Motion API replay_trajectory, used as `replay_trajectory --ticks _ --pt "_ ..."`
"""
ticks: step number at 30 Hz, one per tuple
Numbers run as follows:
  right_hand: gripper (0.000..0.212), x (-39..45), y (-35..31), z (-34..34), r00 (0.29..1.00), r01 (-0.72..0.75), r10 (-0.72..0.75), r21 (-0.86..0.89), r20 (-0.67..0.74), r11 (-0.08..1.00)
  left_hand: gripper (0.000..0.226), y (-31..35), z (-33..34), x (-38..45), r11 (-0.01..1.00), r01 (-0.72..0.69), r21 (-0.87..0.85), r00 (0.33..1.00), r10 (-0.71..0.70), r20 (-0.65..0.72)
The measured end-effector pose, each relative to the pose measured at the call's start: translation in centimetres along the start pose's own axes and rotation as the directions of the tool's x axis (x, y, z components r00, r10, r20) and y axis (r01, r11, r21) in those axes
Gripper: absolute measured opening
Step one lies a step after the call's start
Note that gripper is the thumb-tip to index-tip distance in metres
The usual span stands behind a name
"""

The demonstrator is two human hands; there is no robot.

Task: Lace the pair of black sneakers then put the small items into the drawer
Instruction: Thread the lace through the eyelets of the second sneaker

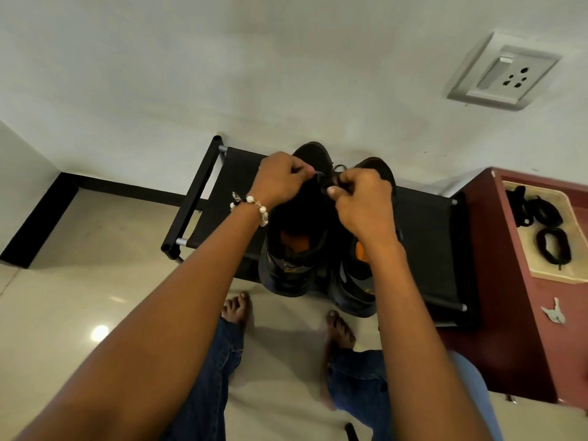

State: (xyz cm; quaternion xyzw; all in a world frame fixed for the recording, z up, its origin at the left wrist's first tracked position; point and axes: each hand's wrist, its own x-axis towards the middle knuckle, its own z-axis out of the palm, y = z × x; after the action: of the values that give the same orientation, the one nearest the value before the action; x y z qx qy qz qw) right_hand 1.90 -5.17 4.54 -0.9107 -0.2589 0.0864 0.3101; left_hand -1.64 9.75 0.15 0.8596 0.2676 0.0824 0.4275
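Over the left sneaker (294, 249) on the rack (426, 237), our left hand (281, 183) and right hand (362, 205) each pinch the lace (323, 179) stretched crosswise between them.

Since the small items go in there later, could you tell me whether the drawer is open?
Open: the drawer shows its pale inside from above, with black items already lying in it.

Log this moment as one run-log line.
stage: lacing | left hand: pinches lace | right hand: pinches lace | sneakers: on black rack | drawer: open, black items inside
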Motion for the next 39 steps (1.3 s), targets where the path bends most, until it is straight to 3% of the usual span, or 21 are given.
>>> replay_trajectory --ticks 2,5,9,12,17,19,22,24,27,30,34,39 --pt "0.018 -0.1 1.0 1.0 0.974 -0.136 0.157 0.134 -0.161 0.982 0.019 0.2 0.6 0.8 0.989 -0.015 0.149 0.999 0.011 0.032" --pt "0.025 -0.1 1.0 2.1 0.965 -0.235 0.258 0.271 -0.052 0.933 0.022 0.6 0.9 1.8 0.969 0.040 0.242 0.999 -0.046 0.020" --pt "0.036 -0.9 0.0 2.6 0.975 -0.216 0.195 0.230 0.111 0.949 0.046 0.4 1.3 2.8 0.978 0.145 0.147 0.985 -0.157 0.068" --pt "0.026 -0.8 0.6 3.6 0.988 -0.146 0.138 0.124 0.066 0.982 0.040 0.3 1.7 3.1 0.959 0.236 0.158 0.964 -0.252 0.086" --pt "0.030 -0.9 1.2 4.3 0.994 -0.114 0.113 0.064 0.012 0.991 0.040 1.1 2.0 2.9 0.933 0.333 0.138 0.935 -0.345 0.076" --pt "0.029 -0.9 1.4 4.3 0.994 -0.111 0.112 0.078 -0.013 0.991 0.049 0.8 2.3 3.0 0.913 0.394 0.106 0.911 -0.403 0.083" --pt "0.030 -0.8 1.6 4.2 0.994 -0.103 0.107 0.097 -0.037 0.990 0.083 -0.4 3.0 4.1 0.880 0.466 -0.086 0.884 -0.460 0.083" --pt "0.029 -0.8 1.7 4.2 0.994 -0.098 0.102 0.100 -0.037 0.990 0.090 -2.5 4.1 6.0 0.861 0.480 -0.169 0.877 -0.474 0.080" --pt "0.026 -0.8 1.7 4.2 0.994 -0.108 0.110 0.111 -0.017 0.988 0.072 -0.7 3.5 4.7 0.853 0.483 -0.201 0.875 -0.477 0.078" --pt "0.021 -1.1 1.4 4.0 0.987 -0.154 0.159 0.145 -0.023 0.977 0.054 0.3 3.4 3.5 0.881 0.472 0.028 0.882 -0.472 -0.004" --pt "0.014 -1.3 1.3 4.0 0.974 -0.209 0.222 0.191 -0.048 0.959 0.034 0.5 3.7 3.1 0.905 0.378 0.196 0.926 -0.371 -0.076" --pt "0.023 -1.2 1.4 3.8 0.975 -0.213 0.220 0.168 -0.029 0.963 0.006 -0.5 4.3 3.0 0.920 0.390 0.041 0.918 -0.385 -0.095"
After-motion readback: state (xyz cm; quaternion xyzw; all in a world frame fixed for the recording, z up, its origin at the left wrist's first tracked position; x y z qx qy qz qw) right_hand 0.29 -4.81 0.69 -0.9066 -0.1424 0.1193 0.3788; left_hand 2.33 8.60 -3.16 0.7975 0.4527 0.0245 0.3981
